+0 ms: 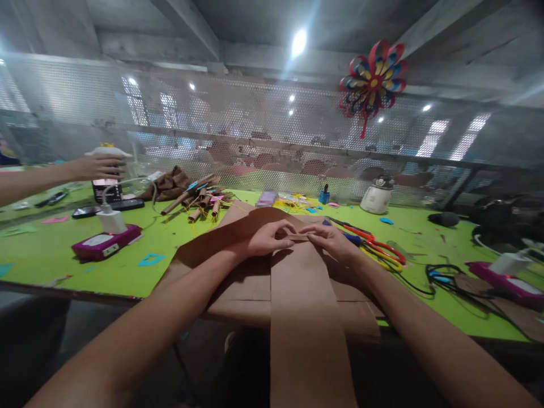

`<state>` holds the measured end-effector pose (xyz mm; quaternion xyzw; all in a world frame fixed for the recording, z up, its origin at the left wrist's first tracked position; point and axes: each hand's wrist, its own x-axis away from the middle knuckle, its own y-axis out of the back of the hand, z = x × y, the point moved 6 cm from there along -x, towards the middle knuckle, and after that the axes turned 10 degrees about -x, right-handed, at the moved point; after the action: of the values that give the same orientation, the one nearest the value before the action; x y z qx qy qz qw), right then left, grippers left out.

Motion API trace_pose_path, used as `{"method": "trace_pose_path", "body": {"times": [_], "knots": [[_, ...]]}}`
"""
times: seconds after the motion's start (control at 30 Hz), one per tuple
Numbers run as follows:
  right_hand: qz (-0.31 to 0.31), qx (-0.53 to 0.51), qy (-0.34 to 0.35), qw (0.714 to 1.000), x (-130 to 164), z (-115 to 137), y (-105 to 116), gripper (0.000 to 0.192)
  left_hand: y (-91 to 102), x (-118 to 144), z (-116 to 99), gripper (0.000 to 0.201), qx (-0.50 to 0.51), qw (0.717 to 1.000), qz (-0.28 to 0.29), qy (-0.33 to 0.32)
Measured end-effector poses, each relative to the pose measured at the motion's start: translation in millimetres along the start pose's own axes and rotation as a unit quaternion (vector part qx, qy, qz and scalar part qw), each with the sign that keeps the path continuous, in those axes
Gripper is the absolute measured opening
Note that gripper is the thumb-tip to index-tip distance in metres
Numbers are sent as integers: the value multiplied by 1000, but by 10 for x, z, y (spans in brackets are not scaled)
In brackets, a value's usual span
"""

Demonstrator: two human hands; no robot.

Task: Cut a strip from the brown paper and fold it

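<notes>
A long strip of brown paper runs from the green table toward me and hangs over its near edge. It lies on a larger sheet of brown paper. My left hand and my right hand meet at the strip's far end, both pinching its folded edge between thumb and fingers.
Scissors with red and yellow handles lie just right of my right hand. Rolled brown paper tubes sit behind. A pink device with a white charger stands left, another right with black cables. Another person's hand reaches in at far left.
</notes>
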<state>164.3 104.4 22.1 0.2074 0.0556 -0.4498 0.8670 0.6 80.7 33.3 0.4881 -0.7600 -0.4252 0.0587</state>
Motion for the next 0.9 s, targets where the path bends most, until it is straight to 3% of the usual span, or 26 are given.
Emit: {"method": "trace_pose_path", "body": {"times": [0.2,0.4,0.63,0.77,0.9], "knots": [[-18,42,16,999,-9,17,4,28,22,37,-164,11,-86,996,6,-6],[-20,37,18,999,-18,46,-27,21,-29,109,-205,13,-49,998,26,41],[13,38,12,999,10,26,-81,22,-66,123,-54,19,-26,995,6,98],[35,-12,2,999,37,32,-156,24,-72,120,-57,18,-28,995,-3,96],[40,0,9,999,45,79,-192,23,-56,141,-117,17,-29,995,-12,93]]}}
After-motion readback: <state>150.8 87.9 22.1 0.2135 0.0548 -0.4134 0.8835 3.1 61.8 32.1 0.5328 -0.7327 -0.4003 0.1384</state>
